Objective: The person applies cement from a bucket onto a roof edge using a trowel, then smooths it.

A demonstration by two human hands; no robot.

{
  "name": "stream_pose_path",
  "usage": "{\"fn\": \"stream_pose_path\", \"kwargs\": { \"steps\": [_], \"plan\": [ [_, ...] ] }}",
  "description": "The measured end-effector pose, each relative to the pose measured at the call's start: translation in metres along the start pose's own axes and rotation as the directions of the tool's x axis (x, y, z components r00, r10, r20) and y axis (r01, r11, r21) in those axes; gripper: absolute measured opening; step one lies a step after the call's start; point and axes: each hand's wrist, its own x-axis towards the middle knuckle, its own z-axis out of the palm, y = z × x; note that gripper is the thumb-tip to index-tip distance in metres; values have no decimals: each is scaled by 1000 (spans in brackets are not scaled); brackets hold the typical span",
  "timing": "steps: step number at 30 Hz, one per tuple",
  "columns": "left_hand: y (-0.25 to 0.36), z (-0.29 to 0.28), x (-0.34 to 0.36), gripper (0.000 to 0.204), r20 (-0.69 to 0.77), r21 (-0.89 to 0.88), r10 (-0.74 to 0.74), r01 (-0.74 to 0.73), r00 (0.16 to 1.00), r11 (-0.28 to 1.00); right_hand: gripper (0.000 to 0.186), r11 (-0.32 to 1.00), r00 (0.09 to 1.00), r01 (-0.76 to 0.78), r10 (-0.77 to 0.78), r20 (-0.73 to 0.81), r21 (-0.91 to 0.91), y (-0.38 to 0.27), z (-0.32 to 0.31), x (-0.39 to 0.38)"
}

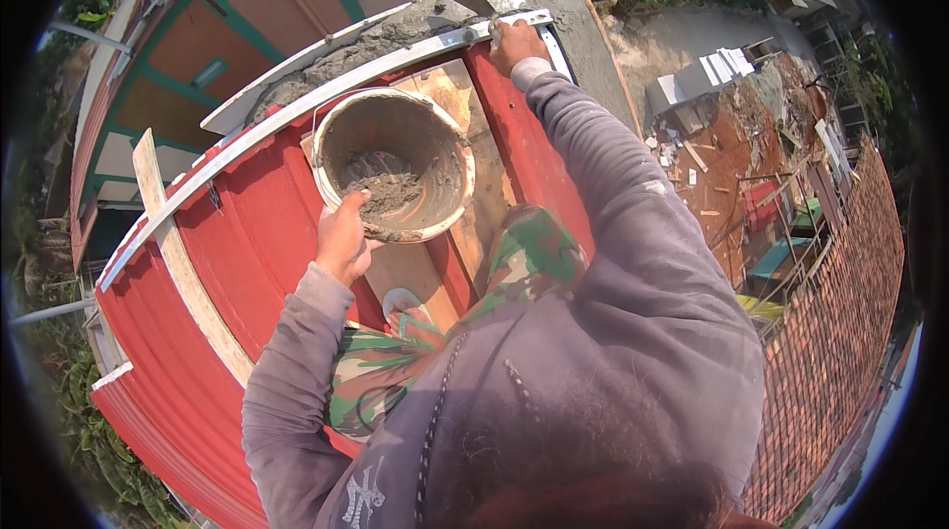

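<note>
My left hand (343,242) grips the near rim of a mortar-smeared bucket (435,158), its thumb over the edge and its fingers mostly hidden outside. Some wet grey mortar (388,191) lies in the bottom of the bucket, which tilts toward me. Reaching far ahead, my right hand (518,44) is closed around the handle of a trowel. The dark trowel blade (467,0) points left over a bed of rough mortar (381,49) behind a long pale metal strip (326,84). My right fist is right at the strip's right end.
I am on a red corrugated metal roof (247,262) with wooden boards (183,267) laid across it. Smoothed cement (583,35) covers the ledge at the far right corner. Beyond its edge, the ground lies well below, with rubble (717,183) and a tiled roof (830,331).
</note>
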Motion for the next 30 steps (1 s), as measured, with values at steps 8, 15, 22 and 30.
{"fn": "stream_pose_path", "kwargs": {
  "steps": [8,15,22,30],
  "plan": [
    [-3,9,3,47,56,2,87,-88,995,996,51,959,969,135,-75,-235,250,36,28,-42],
    [-16,37,24,56,109,115,185,-197,977,974,52,705,988,-5,-107,113,709,42,-106,-215],
    [-46,28,74,85,173,536,586,-574,792,619,39,956,921,285,-250,299,-76,18,-143,-246],
    [-58,42,77,84,255,534,643,-660,722,529,41,943,597,291,-312,739,164,-2,-68,-217]
  ]
}}
